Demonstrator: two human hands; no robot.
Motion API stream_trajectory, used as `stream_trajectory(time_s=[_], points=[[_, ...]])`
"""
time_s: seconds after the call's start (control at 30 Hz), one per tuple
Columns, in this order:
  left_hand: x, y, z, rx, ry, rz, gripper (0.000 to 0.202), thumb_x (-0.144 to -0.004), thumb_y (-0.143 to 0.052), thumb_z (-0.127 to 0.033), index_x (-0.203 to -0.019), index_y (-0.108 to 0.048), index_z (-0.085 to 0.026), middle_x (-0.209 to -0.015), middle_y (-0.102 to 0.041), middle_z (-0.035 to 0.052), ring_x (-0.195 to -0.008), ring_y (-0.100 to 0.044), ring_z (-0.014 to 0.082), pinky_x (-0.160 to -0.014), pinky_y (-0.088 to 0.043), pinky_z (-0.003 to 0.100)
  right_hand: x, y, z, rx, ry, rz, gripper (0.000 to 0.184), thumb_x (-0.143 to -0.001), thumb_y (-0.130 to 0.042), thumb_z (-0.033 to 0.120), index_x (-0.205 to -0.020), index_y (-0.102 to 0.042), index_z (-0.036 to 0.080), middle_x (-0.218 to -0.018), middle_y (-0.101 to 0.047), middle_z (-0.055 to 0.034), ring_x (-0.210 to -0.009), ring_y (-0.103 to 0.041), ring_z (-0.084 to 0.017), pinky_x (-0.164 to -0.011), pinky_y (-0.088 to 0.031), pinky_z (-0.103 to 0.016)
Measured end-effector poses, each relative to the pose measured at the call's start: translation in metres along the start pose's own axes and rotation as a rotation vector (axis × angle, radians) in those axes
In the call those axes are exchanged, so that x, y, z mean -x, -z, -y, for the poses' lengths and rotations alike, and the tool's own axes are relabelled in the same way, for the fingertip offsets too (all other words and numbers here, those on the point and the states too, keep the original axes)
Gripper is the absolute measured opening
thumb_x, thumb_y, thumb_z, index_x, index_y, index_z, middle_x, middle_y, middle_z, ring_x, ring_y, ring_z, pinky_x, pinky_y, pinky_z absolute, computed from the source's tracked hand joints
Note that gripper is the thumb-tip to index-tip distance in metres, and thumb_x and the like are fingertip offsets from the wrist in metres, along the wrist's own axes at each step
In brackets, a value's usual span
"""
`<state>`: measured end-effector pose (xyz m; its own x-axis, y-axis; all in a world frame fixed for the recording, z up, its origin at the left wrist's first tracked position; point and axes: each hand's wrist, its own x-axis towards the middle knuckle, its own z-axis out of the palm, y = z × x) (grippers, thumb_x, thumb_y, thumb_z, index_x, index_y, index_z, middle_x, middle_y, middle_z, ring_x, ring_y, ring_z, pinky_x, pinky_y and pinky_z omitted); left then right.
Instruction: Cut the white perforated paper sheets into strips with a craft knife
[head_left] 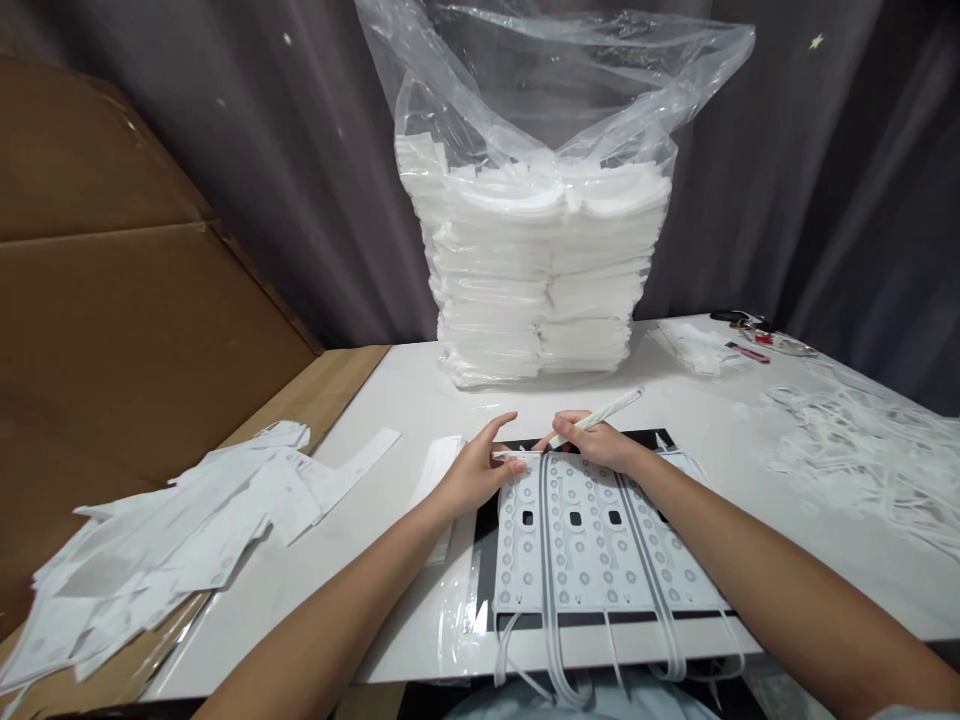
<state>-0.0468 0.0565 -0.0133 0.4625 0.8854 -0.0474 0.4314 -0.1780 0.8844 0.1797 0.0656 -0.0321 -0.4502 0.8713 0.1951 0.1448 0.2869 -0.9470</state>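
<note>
A white panel printed with grey circles lies on a black board in front of me. Grey-and-white straps run down it and hang over the table's front edge. At the panel's far left corner, my left hand has its index finger raised and its thumb pressed on a thin white cord; its other fingers are partly hidden. My right hand is closed around a white pen-like tool. The tool's dark tip meets the panel's far edge near a strap.
A clear plastic bag full of stacked white sheets stands at the back. White cut pieces are heaped on cardboard at left, beside a large cardboard box. Tangled white cords cover the right side. Small tools lie behind them.
</note>
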Motion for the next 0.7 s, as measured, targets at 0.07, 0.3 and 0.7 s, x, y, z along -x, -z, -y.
stream_trajectory(time_s=[0.07,0.3,0.7], points=[[0.0,0.0,0.0,0.008,0.0,0.0,0.074,-0.079,-0.066,-0.039,-0.141,-0.03,-0.023,-0.073,-0.058,-0.0025,-0.069,-0.059,0.0165,-0.064,-0.046,0.029,0.0,0.0,0.0,0.028,0.011,0.004,0.056,-0.087,-0.039,0.067,-0.072,-0.059,0.018,-0.079,-0.066,-0.0053,-0.073,-0.058,-0.017,-0.066,-0.043,-0.029],[0.001,-0.002,0.001,0.048,-0.055,0.029,0.075,-0.079,-0.067,-0.039,-0.142,-0.03,-0.024,-0.069,-0.052,-0.0057,-0.063,-0.053,0.012,-0.06,-0.042,0.024,-0.002,-0.005,-0.005,0.183,0.016,-0.014,0.042,-0.088,-0.046,0.057,-0.066,-0.047,0.02,-0.069,-0.056,0.0008,-0.065,-0.05,-0.014,-0.06,-0.036,-0.026],[0.038,0.022,-0.048,-0.153,-0.44,-0.175,0.022,-0.089,-0.054,-0.043,-0.087,-0.061,-0.022,-0.136,-0.05,0.0101,-0.119,-0.053,0.0293,-0.091,-0.046,0.043,-0.001,-0.015,-0.016,0.339,-0.028,-0.173,0.034,-0.089,-0.043,0.045,-0.065,-0.043,0.021,-0.061,-0.047,0.0034,-0.059,-0.043,-0.013,-0.057,-0.029,-0.025]])
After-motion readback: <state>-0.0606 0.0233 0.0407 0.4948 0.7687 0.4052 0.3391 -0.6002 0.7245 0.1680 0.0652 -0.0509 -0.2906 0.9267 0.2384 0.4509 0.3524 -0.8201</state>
